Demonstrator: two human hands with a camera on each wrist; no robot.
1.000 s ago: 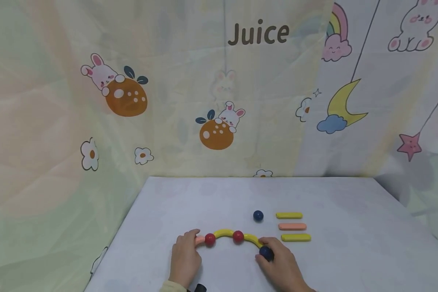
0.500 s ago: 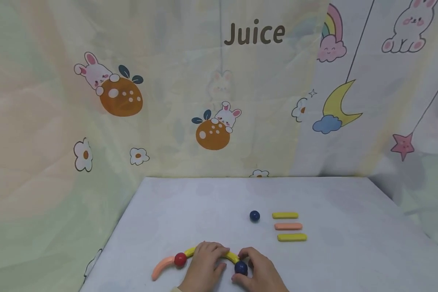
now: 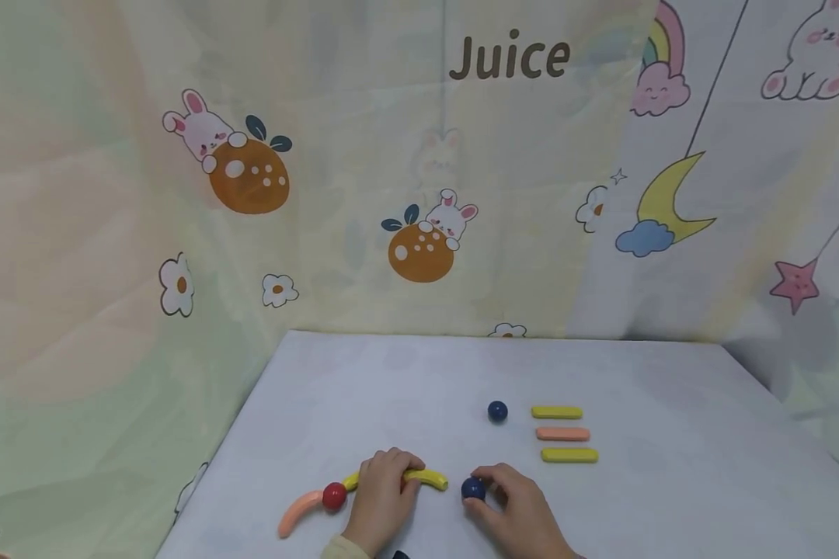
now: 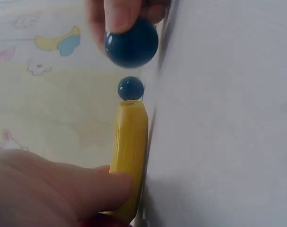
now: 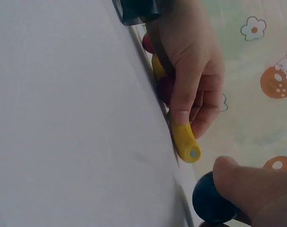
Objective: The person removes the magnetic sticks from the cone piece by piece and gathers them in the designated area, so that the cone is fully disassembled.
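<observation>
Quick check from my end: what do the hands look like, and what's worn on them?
Both are bare, without gloves. The left hand has a pale cream sleeve at the wrist; a dark piece there is too cropped to identify. The right hand shows no clear sleeve in view. No cables or markings show on either.

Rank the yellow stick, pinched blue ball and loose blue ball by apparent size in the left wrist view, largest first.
1. Yellow stick
2. Pinched blue ball
3. Loose blue ball
Nearness to the camera may account for the balls' difference.
</observation>
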